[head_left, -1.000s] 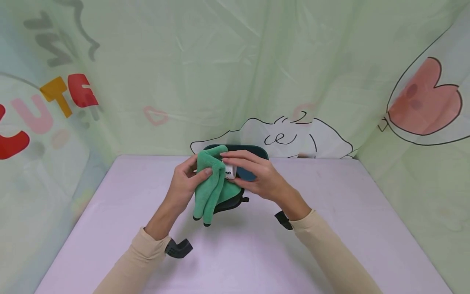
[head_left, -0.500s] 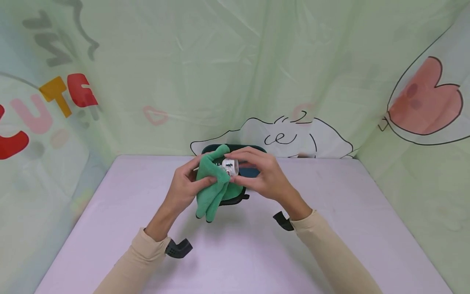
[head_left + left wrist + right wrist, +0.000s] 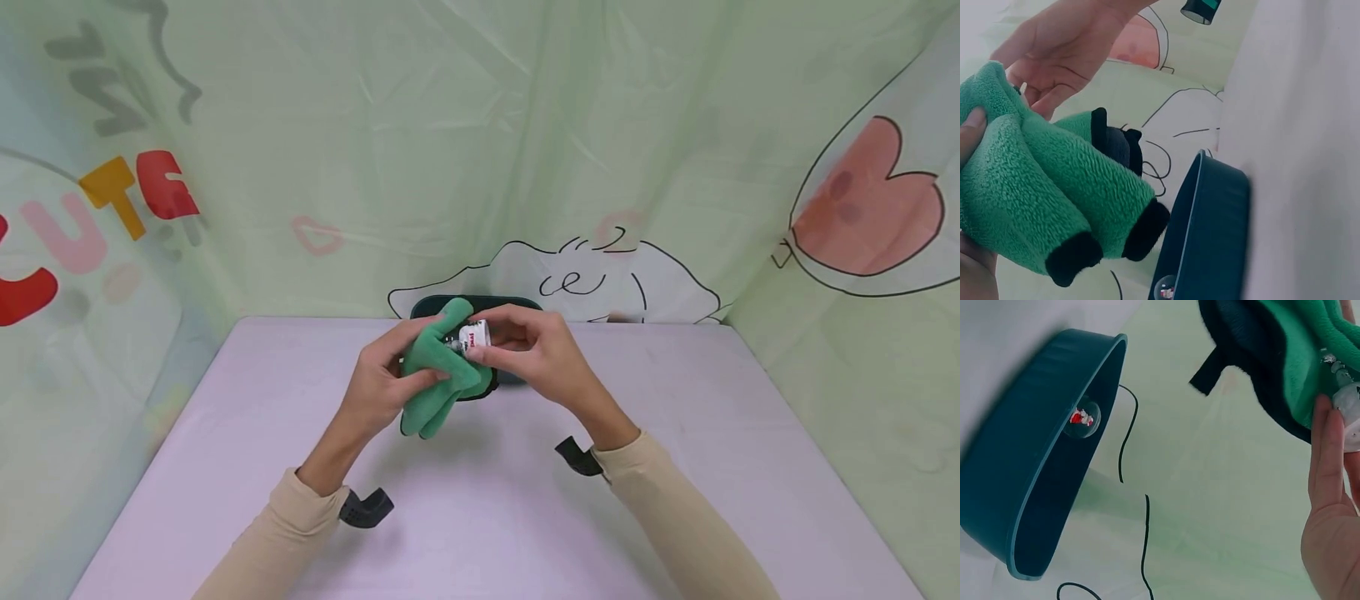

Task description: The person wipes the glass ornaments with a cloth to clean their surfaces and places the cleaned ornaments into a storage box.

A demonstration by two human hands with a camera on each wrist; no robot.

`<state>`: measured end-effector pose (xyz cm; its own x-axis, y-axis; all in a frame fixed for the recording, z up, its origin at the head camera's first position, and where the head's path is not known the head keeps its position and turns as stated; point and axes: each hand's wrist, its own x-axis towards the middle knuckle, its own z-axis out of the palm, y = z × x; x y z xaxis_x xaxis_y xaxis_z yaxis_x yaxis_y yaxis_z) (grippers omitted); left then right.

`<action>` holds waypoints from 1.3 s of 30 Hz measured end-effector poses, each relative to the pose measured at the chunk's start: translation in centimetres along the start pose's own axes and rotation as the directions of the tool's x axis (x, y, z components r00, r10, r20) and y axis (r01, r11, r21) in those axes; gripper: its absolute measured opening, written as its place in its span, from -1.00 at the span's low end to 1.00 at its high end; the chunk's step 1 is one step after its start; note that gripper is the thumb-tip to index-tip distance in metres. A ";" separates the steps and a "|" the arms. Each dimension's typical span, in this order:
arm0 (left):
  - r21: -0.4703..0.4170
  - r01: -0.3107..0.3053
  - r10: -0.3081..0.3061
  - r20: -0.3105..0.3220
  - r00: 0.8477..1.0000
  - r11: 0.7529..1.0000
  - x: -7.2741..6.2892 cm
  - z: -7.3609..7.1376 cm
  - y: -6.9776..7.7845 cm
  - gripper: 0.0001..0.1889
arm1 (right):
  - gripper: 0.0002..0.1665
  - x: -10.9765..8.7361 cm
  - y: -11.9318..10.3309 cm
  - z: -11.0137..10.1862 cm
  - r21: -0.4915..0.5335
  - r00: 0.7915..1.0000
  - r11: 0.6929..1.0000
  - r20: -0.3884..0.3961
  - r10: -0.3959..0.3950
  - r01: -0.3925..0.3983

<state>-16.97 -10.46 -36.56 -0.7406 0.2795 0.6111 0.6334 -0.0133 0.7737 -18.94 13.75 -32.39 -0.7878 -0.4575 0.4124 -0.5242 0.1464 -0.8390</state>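
My left hand (image 3: 384, 382) grips a folded green plush cloth (image 3: 431, 400) with black edging, thumb on top. My right hand (image 3: 543, 357) holds a small object (image 3: 474, 337), white with red and dark markings, between thumb and fingers. Its left part, clear and shiny, lies against the cloth folds; what kind of thing it is, I cannot tell. In the right wrist view the fingers (image 3: 1330, 450) lie along its white part, beside the cloth's open fold. Dark edging and a short black tab show on the cloth's underside.
Behind the hands a dark teal basin (image 3: 1029, 444) stands on the pale lilac table (image 3: 480, 517) near its back edge. Inside it sits a clear ball (image 3: 1089, 425) with a red and white figure. Printed pale green sheeting (image 3: 450, 167) encloses the table's back and sides.
The white object has turned in my right fingers, so that red markings now show. The cloth has been lifted slightly and folded around it, its lower ends rising.
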 end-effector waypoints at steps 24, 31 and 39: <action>-0.053 -0.034 0.033 -0.007 0.999 0.998 -0.1 -0.1 -0.1 -0.42 | -0.49 0.3 0.4 -0.2 0.068 0.980 0.986 0.112 -0.162 0.155; -0.071 0.023 -0.025 -0.036 0.999 0.997 -0.2 -0.3 0.0 -0.42 | -0.40 0.3 0.6 0.0 -0.070 0.936 0.936 0.104 -0.337 0.345; -0.085 0.067 -0.070 -0.041 0.997 0.994 -0.2 -0.4 0.0 -0.43 | -0.43 0.6 1.4 0.0 -0.171 0.856 0.839 0.122 -0.502 0.516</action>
<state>-16.91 -10.86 -36.62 -0.7918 0.2406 0.5614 0.5611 -0.0764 0.8242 -20.16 13.69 -33.31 -0.3722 -0.5720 0.7309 -0.9018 0.0363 -0.4307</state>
